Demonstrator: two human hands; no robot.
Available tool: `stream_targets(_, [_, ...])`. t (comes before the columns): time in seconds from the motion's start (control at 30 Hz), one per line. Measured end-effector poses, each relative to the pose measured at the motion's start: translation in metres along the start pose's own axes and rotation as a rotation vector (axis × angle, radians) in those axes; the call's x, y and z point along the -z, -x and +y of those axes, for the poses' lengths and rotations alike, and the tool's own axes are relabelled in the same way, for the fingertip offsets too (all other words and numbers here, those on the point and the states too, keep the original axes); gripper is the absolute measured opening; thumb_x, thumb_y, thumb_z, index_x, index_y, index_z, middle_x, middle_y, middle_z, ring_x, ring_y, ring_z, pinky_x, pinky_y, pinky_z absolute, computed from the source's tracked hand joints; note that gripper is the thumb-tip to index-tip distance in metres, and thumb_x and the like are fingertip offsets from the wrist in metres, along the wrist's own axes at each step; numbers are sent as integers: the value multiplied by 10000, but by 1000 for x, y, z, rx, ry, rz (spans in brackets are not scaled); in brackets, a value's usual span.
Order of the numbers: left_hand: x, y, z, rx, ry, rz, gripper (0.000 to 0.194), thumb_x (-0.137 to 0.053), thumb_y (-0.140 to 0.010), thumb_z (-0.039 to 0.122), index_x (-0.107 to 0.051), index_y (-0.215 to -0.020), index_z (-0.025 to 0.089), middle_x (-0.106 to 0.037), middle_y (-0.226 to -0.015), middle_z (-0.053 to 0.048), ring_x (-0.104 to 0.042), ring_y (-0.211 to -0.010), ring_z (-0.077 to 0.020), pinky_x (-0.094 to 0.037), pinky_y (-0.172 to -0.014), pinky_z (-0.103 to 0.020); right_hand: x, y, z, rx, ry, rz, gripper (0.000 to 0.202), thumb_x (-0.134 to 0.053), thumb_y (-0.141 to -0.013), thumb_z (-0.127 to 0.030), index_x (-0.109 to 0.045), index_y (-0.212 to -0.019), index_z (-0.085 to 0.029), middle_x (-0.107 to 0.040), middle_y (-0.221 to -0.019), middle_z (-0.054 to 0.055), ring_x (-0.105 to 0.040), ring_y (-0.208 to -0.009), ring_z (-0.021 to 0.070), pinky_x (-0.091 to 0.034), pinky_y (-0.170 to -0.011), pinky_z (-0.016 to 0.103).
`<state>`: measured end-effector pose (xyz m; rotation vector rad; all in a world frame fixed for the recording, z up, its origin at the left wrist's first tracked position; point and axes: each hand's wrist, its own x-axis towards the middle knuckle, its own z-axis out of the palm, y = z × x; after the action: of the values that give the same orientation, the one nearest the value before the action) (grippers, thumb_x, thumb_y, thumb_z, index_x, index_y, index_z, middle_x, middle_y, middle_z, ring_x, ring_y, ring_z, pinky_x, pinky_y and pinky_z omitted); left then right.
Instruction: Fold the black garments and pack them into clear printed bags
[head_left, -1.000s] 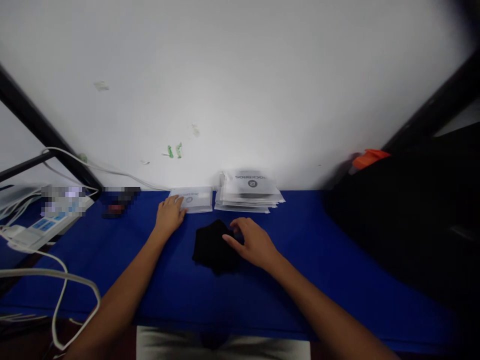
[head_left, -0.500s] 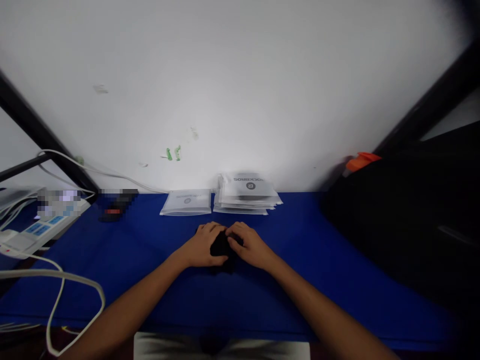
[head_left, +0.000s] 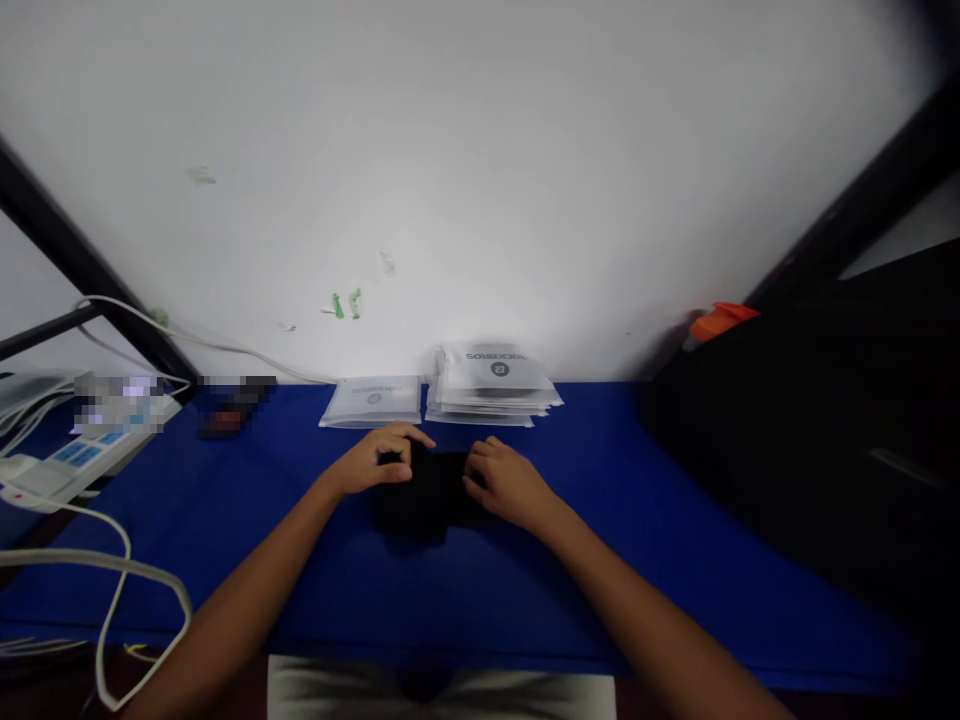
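A dark black item, apparently soft cloth [head_left: 416, 505], lies on the blue tabletop [head_left: 465, 600] in front of me. Its exact kind is lost in the darkness. My left hand [head_left: 379, 462] grips its upper left part, thumb below and fingers curled over. At the right end, my right hand [head_left: 508, 482] has its fingers bent and closed on the edge. Just behind the cloth sits a stack of frosted zip bags [head_left: 491, 385] with black print. One single zip bag [head_left: 373, 402] lies left of that stack.
On the left are a white power strip [head_left: 82, 455], loose white cables [head_left: 150, 572] and a dark blurred object [head_left: 238, 408]. A large black shape [head_left: 795, 440] covers the right side, with an orange piece [head_left: 724, 320] behind it. A white wall [head_left: 480, 180] rises behind the table.
My left hand has moved left and slightly away from me, apart from my right hand. More of the black cloth now shows, spread between both hands.
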<state>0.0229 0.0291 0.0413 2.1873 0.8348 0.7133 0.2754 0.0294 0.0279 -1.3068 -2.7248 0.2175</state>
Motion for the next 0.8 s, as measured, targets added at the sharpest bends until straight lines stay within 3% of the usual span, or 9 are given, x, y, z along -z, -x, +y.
stream_targets(0.07, [3,-1,-3,75,-128,-34,591,-425,-911,637,-504,-542,182,-697,-925,-83,-622,-887,-214,-454,-854,-347,4,0,6,-110,47,-2,218,-539,-931,-283,-688,-822,-167,-667,-939,100,-580,-952,244,-451,-793,320])
stream_targets(0.17, [4,-1,-8,262,-495,83,603,-501,-864,661,-447,-491,190,-555,-573,-25,-554,-648,-187,-443,-745,-348,7,0,12,-219,93,-9,302,-506,-950,-322,-698,-789,-154,-684,-945,134,-600,-977,290,-469,-782,354])
stream_targets(0.23, [1,0,-6,296,-612,202,557,-529,-845,668,-509,-559,191,-551,-594,-20,-548,-667,-199,-443,-762,-370,9,0,13,-258,115,-21,315,-505,-950,-338,-706,-801,-146,-692,-955,148,-610,-989,308,-478,-785,367])
stream_targets(0.3, [-4,1,0,198,-551,218,452,-565,-848,630,-623,-757,191,-657,-835,-59,-590,-849,-230,-446,-850,-390,10,0,13,-278,132,-35,316,-511,-948,-353,-713,-823,-144,-698,-966,154,-614,-1004,310,-483,-796,367])
stream_targets(0.4, [-15,0,9,-17,-342,-2,319,-581,-893,520,-659,-1023,239,-653,-1190,-61,-556,-1135,-227,-376,-1028,-394,12,0,11,-287,148,-48,313,-512,-950,-362,-721,-855,-149,-701,-991,152,-614,-1029,298,-487,-814,352])
stream_targets(0.47, [-18,-1,11,-49,-263,-140,269,-523,-943,469,-668,-987,246,-694,-1106,-22,-598,-1074,-189,-306,-1099,-394,13,0,11,-289,155,-58,312,-512,-951,-365,-724,-866,-152,-701,-1006,150,-614,-1035,289,-490,-816,343])
stream_targets(0.53, [-13,0,7,7,-277,-149,321,-482,-959,476,-662,-867,227,-712,-898,12,-636,-894,-160,-276,-1118,-403,13,0,13,-294,158,-69,294,-527,-943,-360,-725,-868,-157,-701,-1010,147,-618,-1030,283,-494,-809,336])
stream_targets(0.67, [16,7,-5,216,-544,13,494,-472,-912,596,-582,-648,194,-619,-623,21,-583,-661,-160,-348,-1035,-423,12,-1,19,-311,155,-74,239,-564,-924,-333,-717,-852,-165,-700,-1000,138,-626,-1018,289,-494,-793,340])
stream_targets(0.8, [39,14,-5,447,-808,169,529,-484,-881,631,-533,-583,196,-592,-553,-10,-574,-620,-203,-402,-905,-438,15,0,21,-315,142,-52,216,-576,-916,-304,-699,-821,-155,-693,-978,153,-619,-1020,316,-486,-794,365])
